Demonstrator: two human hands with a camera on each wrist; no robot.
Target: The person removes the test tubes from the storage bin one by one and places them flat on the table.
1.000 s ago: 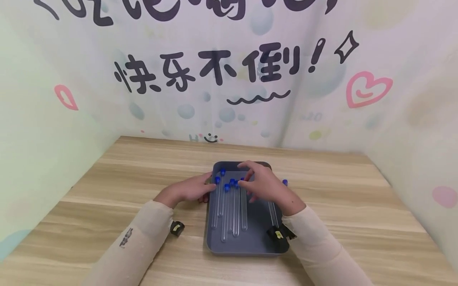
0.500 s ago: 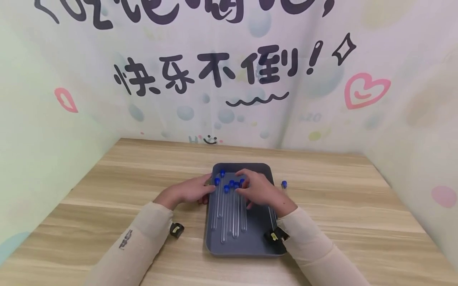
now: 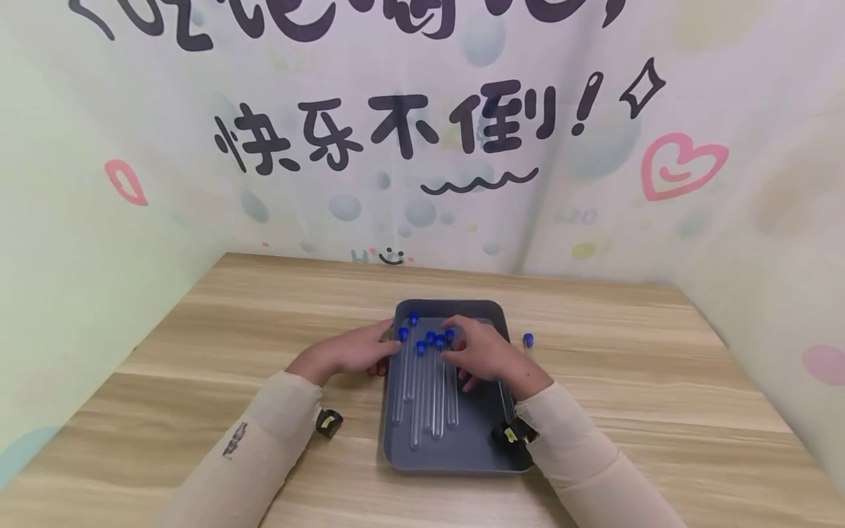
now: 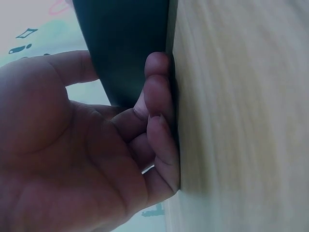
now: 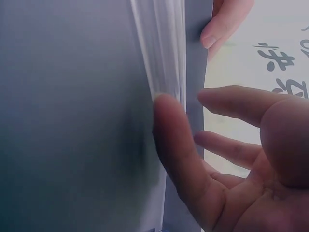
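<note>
Several clear test tubes [image 3: 416, 411] with blue caps [image 3: 421, 348] lie roughly lengthwise in the left half of a grey tray [image 3: 455, 462]. My left hand [image 3: 356, 348] holds the tray's left wall, thumb at the rim. In the left wrist view its other fingers [image 4: 159, 96] curl low beside the dark tray wall [image 4: 125, 38], against the table. Over the tubes' capped ends hovers my right hand [image 3: 485, 353], thumb and index finger spread apart near the caps. The right wrist view shows nothing gripped between them; one finger [image 5: 174, 130] overlaps the tubes [image 5: 159, 43].
Just beyond the tray's right rim is another blue cap [image 3: 528, 339], its tube mostly hidden behind my right arm. Part of a clear tube [image 3: 506, 400] shows inside the tray's right side. The wooden table [image 3: 660, 381] extends around, up to a printed curtain [image 3: 317, 220] behind.
My right hand has lowered slightly toward the caps, and its thumb and index finger have come somewhat closer together. The left hand stays at the tray wall; the tubes look unmoved.
</note>
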